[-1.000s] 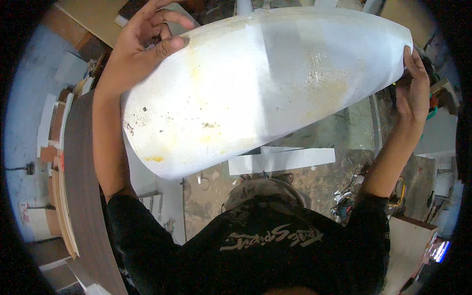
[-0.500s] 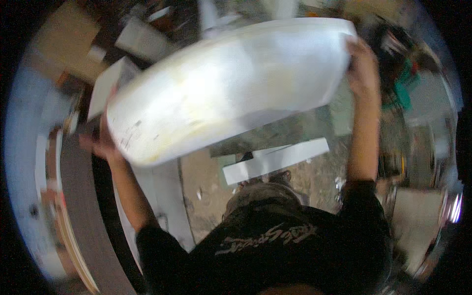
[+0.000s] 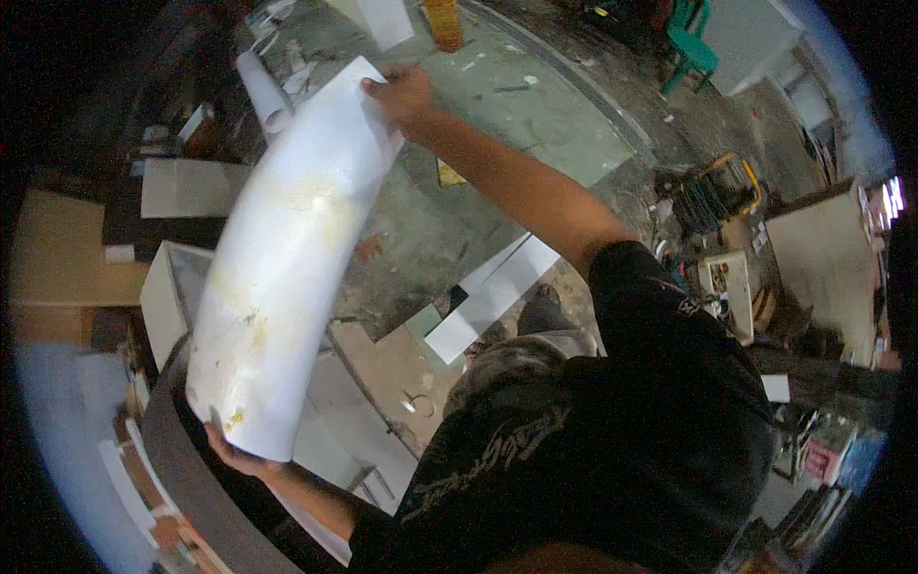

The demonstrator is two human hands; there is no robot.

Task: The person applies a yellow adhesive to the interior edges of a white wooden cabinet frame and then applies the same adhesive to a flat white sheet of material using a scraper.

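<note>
A large white sheet panel [image 3: 277, 249], bowed along its length and stained yellow in patches, hangs in front of me at a steep slant. Its far upper end is gripped by my right hand [image 3: 404, 98], the thumb on the face and the fingers behind the edge. At the near lower end, my left hand [image 3: 241, 455] curls round the corner, its fingers partly hidden by the panel. Yellowish marks show close to that lower corner.
White strips [image 3: 497, 292] lie by my feet. A rolled white sheet [image 3: 263, 91] and pale box [image 3: 164, 297] are at left, above a dark curved surface [image 3: 172, 459]. Farther right are a green chair [image 3: 690, 48], a yellow-framed cable reel [image 3: 722, 196] and a crate [image 3: 732, 297].
The panel has swung from nearly crosswise to steeply slanted and moved left. My right hand went far left with its end, while my left hand came down and nearer. The view has turned.
</note>
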